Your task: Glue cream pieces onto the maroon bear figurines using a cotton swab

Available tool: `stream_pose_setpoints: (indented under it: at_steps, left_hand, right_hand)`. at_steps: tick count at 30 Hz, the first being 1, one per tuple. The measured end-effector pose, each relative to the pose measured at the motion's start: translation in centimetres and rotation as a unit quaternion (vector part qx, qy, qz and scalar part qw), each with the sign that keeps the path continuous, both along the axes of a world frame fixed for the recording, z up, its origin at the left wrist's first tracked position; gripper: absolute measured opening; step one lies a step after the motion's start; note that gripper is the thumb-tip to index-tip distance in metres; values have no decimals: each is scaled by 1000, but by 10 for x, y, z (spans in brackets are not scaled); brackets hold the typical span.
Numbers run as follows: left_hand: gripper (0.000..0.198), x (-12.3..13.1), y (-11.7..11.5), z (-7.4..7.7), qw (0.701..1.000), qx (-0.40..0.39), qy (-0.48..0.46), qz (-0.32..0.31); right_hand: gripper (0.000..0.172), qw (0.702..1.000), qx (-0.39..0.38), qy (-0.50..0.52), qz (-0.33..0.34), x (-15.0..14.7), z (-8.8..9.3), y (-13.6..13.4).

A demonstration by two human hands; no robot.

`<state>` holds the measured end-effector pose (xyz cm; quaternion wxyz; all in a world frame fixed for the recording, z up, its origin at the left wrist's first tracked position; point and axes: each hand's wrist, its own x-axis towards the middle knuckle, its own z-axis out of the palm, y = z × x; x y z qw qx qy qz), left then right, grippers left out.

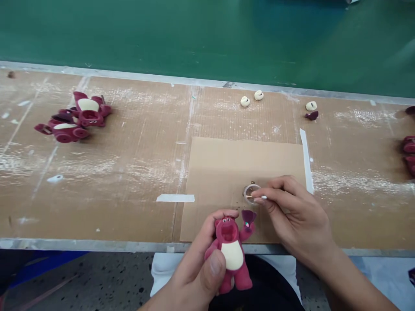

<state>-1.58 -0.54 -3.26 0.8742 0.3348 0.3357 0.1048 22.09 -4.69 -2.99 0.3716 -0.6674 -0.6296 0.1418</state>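
Note:
My left hand (201, 263) is wrapped round a magenta toy bear figure (231, 255) with a cream belly and an open mouth. The bear's raised arm bears a dark purple cup-shaped piece (248, 217). Between the thumb and fingers of my right hand (295, 211) is a cotton swab (263, 197), its white end by my fingertips. The swab's other end reaches into a small clear round cup (251, 188) on the cardboard sheet (214, 172). Small dark specks lie beside the cup.
Two magenta bear figures (89, 110) lie at the left. Cream pieces (245, 101) sit at the back, another cream piece (311, 106) beside a dark purple piece (311, 115). White tape (175, 198) holds the sheet. Behind runs a green surface (145, 39). More magenta parts (409, 144) show at the right edge.

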Motion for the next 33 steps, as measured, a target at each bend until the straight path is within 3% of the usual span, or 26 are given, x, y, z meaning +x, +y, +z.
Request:
stream_pose_setpoints:
  at_steps: [5, 8, 11, 17, 23, 25, 28, 33]
  left_hand:
    - [78, -5, -12, -38, 998, -53, -33, -6]
    - [73, -4, -13, -46, 997, -69, -22, -5]
    - [72, 0, -10, -37, 997, -73, -19, 4]
    - [64, 10, -1, -6, 999, -39, -10, 33]
    - [67, 16, 4, 3, 1000, -15, -15, -6]
    - [72, 17, 5, 5, 999, -16, -25, -22]
    - [82, 18, 6, 9, 999, -13, -25, -47]
    - [89, 17, 7, 13, 997, -21, 14, -72]
  right_hand:
    - [19, 991, -2, 113, -78, -2, -7, 0]
    - [19, 986, 16, 129, -103, -3, -6, -6]
    - [17, 982, 29, 139, -128, -5, -4, -12]
    - [8, 969, -11, 152, -194, -6, -7, -18]
    - [8, 959, 9, 170, -227, -17, 14, -22]
    - [12, 965, 30, 153, -211, -23, 24, -24]
    - [22, 982, 34, 146, -113, -28, 32, -25]
    - [32, 983, 23, 180, 10, -30, 25, -25]
